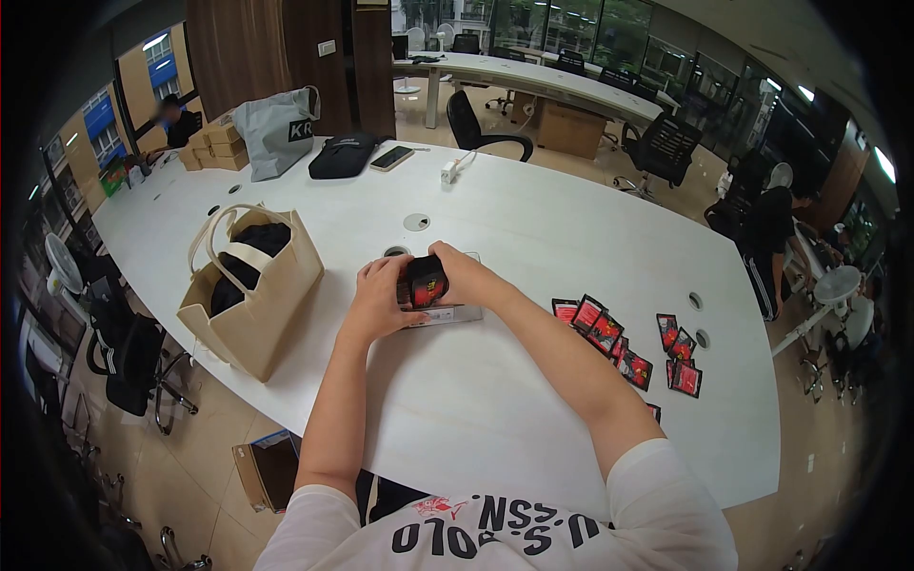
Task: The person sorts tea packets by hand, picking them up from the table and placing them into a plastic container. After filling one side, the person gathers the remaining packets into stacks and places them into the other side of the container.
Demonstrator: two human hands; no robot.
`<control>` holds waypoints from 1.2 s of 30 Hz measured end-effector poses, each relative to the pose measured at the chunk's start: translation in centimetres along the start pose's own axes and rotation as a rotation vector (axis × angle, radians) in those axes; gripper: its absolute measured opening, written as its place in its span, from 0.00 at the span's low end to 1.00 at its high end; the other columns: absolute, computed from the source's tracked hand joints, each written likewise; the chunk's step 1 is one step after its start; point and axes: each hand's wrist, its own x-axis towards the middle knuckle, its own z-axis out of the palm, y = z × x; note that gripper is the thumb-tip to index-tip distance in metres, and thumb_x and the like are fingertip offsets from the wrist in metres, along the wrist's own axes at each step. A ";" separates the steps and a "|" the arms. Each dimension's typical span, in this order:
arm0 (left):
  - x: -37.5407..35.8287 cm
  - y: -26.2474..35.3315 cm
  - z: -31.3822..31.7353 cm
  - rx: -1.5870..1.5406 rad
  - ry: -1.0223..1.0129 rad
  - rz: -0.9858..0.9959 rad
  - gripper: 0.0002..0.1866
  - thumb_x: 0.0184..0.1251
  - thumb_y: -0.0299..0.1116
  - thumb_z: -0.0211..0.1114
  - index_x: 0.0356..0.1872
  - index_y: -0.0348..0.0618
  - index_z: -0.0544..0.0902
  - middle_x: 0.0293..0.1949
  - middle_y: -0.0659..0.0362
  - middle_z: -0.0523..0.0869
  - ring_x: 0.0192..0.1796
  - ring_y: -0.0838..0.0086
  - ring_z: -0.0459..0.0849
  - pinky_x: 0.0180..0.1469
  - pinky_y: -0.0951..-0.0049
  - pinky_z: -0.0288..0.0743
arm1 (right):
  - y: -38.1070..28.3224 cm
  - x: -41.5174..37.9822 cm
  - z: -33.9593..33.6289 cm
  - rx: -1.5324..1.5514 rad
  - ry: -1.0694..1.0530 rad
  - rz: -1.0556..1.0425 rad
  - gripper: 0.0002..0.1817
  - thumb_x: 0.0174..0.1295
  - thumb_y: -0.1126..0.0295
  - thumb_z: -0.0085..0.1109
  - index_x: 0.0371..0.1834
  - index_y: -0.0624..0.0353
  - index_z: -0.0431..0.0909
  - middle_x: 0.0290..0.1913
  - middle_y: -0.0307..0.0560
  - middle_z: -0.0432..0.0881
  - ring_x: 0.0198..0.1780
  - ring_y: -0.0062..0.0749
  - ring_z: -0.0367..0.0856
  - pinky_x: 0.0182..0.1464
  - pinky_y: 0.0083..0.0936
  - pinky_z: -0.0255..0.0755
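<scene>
Both of my hands are closed around a stack of black-and-red packets (427, 282) near the middle of the white table. My left hand (379, 297) grips the stack from the left side, fingers curled over it. From the right and the far side, my right hand (459, 274) holds it too. Under and around the stack is a small pale open box (459, 314), mostly covered by my hands; how deep the packets sit in it is hidden. To the right, several similar flat packets (605, 334) lie overlapping, with another loose group of packets (685, 378) beyond them.
A cream tote bag (276, 319) with dark cloth inside stands left on the table (533, 419). Farther back are a grey bag (271, 138), a black pouch (341, 155), a phone (392, 158) and a white charger (449, 172). A person (181, 124) sits at the far left.
</scene>
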 end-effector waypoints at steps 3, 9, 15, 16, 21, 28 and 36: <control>0.0 -0.1 0.1 -0.015 0.007 0.015 0.58 0.34 0.38 0.93 0.74 0.49 0.72 0.63 0.54 0.83 0.73 0.56 0.75 0.79 0.52 0.55 | 0.4 -0.1 0.9 -0.074 0.090 -0.074 0.51 0.41 0.68 0.89 0.70 0.62 0.67 0.67 0.58 0.73 0.64 0.56 0.81 0.66 0.41 0.80; -0.1 -0.4 0.2 0.037 0.028 0.042 0.57 0.40 0.41 0.92 0.77 0.48 0.71 0.66 0.52 0.82 0.74 0.56 0.75 0.80 0.49 0.56 | -1.8 -0.2 0.0 -0.221 0.027 0.028 0.55 0.41 0.68 0.88 0.75 0.60 0.64 0.67 0.58 0.71 0.60 0.59 0.85 0.61 0.45 0.84; 0.2 -1.4 1.4 0.044 0.074 -0.031 0.48 0.54 0.46 0.85 0.76 0.43 0.73 0.67 0.49 0.83 0.74 0.53 0.74 0.77 0.49 0.62 | -2.7 0.3 0.0 -0.209 -0.027 0.090 0.58 0.43 0.67 0.88 0.78 0.57 0.60 0.65 0.62 0.72 0.58 0.65 0.85 0.59 0.49 0.85; 0.3 -1.3 1.5 0.029 0.069 -0.058 0.49 0.54 0.46 0.85 0.76 0.43 0.73 0.67 0.49 0.83 0.74 0.53 0.75 0.76 0.49 0.64 | -2.5 0.3 0.2 -0.187 -0.041 0.100 0.58 0.42 0.67 0.88 0.78 0.56 0.60 0.65 0.63 0.73 0.58 0.65 0.85 0.59 0.49 0.85; 1.8 -0.3 0.4 0.123 -0.030 -0.134 0.54 0.43 0.49 0.89 0.76 0.46 0.74 0.65 0.53 0.85 0.71 0.59 0.76 0.67 0.49 0.72 | -1.0 0.2 0.8 -0.180 -0.026 0.040 0.57 0.42 0.67 0.88 0.77 0.54 0.60 0.63 0.62 0.74 0.57 0.64 0.86 0.58 0.48 0.85; 6.9 0.7 0.4 0.507 -0.353 -0.096 0.50 0.29 0.43 0.89 0.64 0.45 0.80 0.56 0.53 0.87 0.59 0.54 0.87 0.61 0.53 0.82 | -0.5 0.1 0.6 -0.204 0.020 0.015 0.53 0.42 0.70 0.86 0.73 0.56 0.63 0.61 0.60 0.76 0.57 0.60 0.86 0.59 0.46 0.85; 7.4 -2.0 1.5 0.506 -0.296 0.012 0.46 0.30 0.43 0.87 0.60 0.45 0.80 0.52 0.52 0.89 0.53 0.54 0.91 0.56 0.53 0.86 | 1.5 0.1 1.4 -0.025 0.098 -0.038 0.51 0.44 0.70 0.86 0.73 0.57 0.64 0.65 0.60 0.75 0.68 0.58 0.78 0.68 0.45 0.79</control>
